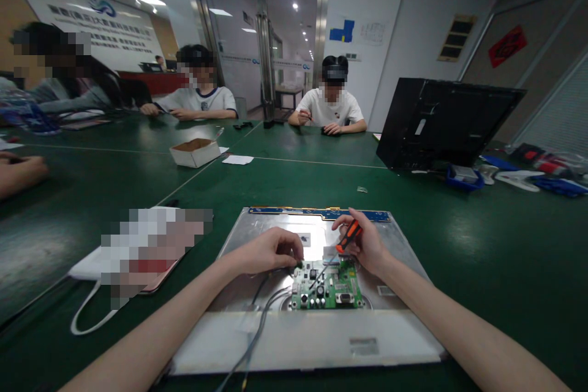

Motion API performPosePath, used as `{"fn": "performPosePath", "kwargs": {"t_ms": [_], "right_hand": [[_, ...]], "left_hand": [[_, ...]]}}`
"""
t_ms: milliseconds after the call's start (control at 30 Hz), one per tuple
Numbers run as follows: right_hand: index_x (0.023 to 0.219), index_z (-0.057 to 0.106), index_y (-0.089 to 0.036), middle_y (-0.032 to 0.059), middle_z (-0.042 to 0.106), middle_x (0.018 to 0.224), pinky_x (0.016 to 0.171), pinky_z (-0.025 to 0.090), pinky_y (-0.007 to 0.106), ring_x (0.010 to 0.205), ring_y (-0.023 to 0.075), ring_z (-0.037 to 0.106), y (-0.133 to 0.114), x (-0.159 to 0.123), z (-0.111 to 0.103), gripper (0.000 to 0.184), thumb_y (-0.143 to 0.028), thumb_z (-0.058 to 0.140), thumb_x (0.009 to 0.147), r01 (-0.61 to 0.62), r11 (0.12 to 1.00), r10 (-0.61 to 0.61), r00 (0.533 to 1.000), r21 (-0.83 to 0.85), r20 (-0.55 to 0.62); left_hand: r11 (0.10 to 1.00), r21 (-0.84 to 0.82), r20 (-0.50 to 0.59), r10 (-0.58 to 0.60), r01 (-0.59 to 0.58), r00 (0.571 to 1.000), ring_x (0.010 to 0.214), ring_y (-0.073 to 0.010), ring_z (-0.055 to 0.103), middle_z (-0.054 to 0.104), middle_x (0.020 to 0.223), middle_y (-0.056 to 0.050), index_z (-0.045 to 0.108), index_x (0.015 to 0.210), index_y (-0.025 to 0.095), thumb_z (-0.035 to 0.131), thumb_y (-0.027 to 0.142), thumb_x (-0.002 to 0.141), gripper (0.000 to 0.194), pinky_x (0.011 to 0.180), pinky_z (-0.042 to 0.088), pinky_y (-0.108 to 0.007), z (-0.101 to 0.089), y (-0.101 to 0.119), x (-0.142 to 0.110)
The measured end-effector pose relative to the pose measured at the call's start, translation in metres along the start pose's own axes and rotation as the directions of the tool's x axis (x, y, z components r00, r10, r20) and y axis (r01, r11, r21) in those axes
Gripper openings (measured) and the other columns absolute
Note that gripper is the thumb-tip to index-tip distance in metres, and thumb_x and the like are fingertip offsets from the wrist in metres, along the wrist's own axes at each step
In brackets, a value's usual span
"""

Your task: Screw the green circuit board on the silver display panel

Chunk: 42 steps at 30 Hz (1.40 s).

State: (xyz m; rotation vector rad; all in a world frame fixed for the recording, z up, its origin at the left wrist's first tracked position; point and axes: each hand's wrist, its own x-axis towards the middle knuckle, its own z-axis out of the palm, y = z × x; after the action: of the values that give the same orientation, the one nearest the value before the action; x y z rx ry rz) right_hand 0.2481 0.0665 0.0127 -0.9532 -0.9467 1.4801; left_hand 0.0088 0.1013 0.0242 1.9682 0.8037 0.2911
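Note:
A green circuit board [328, 285] lies over the metal back of a flat display panel [395, 294]. My left hand [275, 251] is closed, its thumb and fingertips pinching at the board's upper left corner. In my right hand [365, 242] is a screwdriver [350, 236] with an orange and black handle. Its thin shaft slants down and left across the board, the tip low over the small parts. Some right fingers are hidden behind the handle, near the board's upper right edge. Dark cables [260, 331] run from the board's left side toward me.
A blue circuit strip [294, 214] borders the panel's far edge. To the left lie a white strapped item and a phone-like slab [160, 275]. Farther off are an open cardboard box [195, 153], a black monitor casing [441, 122] and a blue tray [463, 177]. Several people sit around the green table [482, 245].

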Motion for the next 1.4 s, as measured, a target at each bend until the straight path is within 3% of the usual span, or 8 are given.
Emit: {"fn": "performPosePath", "kwargs": {"t_ms": [533,1133,1400], "right_hand": [[0.062,0.068,-0.014,-0.0088,0.039,0.041,0.034,0.013,0.020,0.030,0.0026,0.024,0.0004,0.0001,0.0002,0.049,-0.063,0.070,0.068,-0.005,1.000,0.005,1.000,-0.007,-0.011],[0.063,0.067,-0.015,-0.0090,0.038,0.041,0.034,0.012,0.020,0.031,0.0031,0.023,0.0027,0.0002,0.0004,0.049,-0.064,0.069,0.070,-0.003,1.000,0.002,1.000,-0.013,-0.014],[0.063,0.067,-0.015,-0.0085,0.040,0.042,0.033,0.014,0.018,0.031,0.0030,0.024,0.0034,0.0015,-0.0007,0.051,-0.066,0.071,0.070,-0.001,1.000,0.002,0.999,0.020,-0.034]], "left_hand": [[1.000,-0.005,-0.024,0.010,-0.010,1.000,0.064,-0.0126,0.049,0.057,0.068,0.004,0.065,0.083,0.018,0.066,0.027,0.076,0.012,0.063,0.039,-0.024,0.0020,0.0005,-0.0001],[0.997,-0.075,0.004,-0.015,0.016,1.000,0.066,-0.0135,0.052,0.061,0.073,0.002,0.063,0.085,0.018,0.067,0.031,0.074,0.018,0.063,0.040,-0.025,0.0040,0.0047,-0.0003],[1.000,-0.009,-0.024,0.003,-0.003,1.000,0.063,-0.0126,0.049,0.057,0.068,0.003,0.064,0.083,0.018,0.066,0.030,0.076,0.015,0.061,0.038,-0.024,0.0049,0.0024,-0.0006]]}}
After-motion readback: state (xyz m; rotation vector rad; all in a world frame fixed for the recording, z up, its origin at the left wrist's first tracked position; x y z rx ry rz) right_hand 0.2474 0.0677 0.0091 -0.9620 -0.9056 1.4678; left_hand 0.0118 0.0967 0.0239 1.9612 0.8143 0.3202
